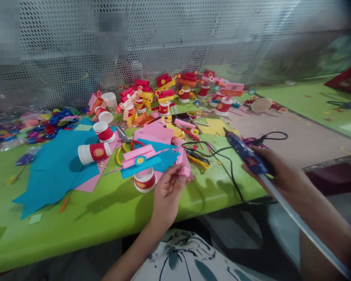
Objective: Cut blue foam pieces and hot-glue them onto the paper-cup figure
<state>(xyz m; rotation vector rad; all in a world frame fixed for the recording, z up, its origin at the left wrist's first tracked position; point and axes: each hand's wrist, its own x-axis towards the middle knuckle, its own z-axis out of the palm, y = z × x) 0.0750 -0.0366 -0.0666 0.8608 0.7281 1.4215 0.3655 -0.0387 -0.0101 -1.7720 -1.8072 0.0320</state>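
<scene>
Between the thumb and fingers of my left hand [169,191] is a small pink paper piece [185,171], held over the table's near edge. My right hand [276,171] grips a dark glue gun [242,150], nozzle toward the upper left, with a long glue stick [304,226] trailing from its back. Just left of my left hand stands a red and white paper cup [145,180] topped by pink and blue paper rolls [140,159] with a yellow and blue disc. Part of my right hand's grip is hidden behind the gun.
Scissors [125,140], a yellow cutter [199,160] and black cord [232,171] lie mid-table among paper scraps. Blue sheets [58,168] and two tipped cups [94,153] are at left. Several finished cup models [165,102] line the back by a perforated metal panel [163,35].
</scene>
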